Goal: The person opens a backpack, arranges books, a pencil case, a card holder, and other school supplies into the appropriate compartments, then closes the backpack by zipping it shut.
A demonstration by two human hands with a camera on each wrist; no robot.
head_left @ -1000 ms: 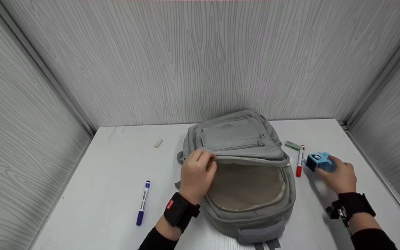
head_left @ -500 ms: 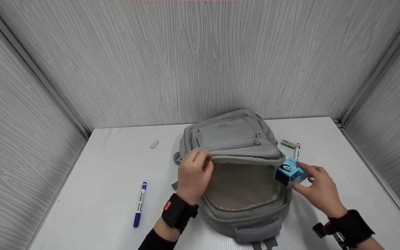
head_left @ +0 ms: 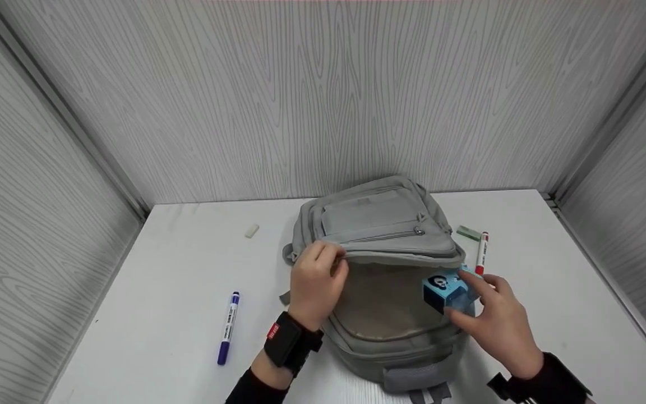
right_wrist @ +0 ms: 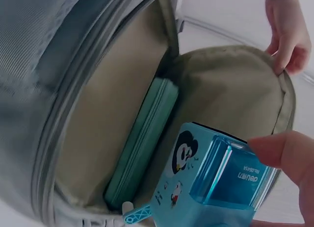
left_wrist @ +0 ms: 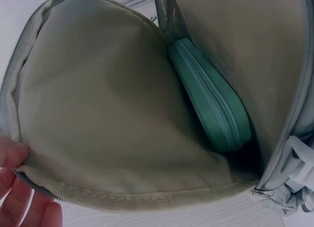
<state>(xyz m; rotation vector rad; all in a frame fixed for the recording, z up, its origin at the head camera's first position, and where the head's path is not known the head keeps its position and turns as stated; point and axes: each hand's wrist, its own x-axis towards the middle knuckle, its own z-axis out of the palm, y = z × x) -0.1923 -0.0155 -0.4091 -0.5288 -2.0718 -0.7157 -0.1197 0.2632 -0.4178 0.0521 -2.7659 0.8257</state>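
Sharpener (head_left: 445, 290) now over backpack (head_left: 382, 224)

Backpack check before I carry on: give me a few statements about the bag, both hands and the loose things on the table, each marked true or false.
1. The left hand pinches the backpack's opening flap and lifts it. True.
2. The right hand holds a red marker. False: it grips a blue pencil sharpener over the bag's opening; the red marker lies on the table.
3. A teal zippered case stands on edge inside the backpack. True.
4. The blue marker lies inside the bag. False: it lies on the table, left of the bag.
5. A small white eraser lies on the table, left of the backpack. True.
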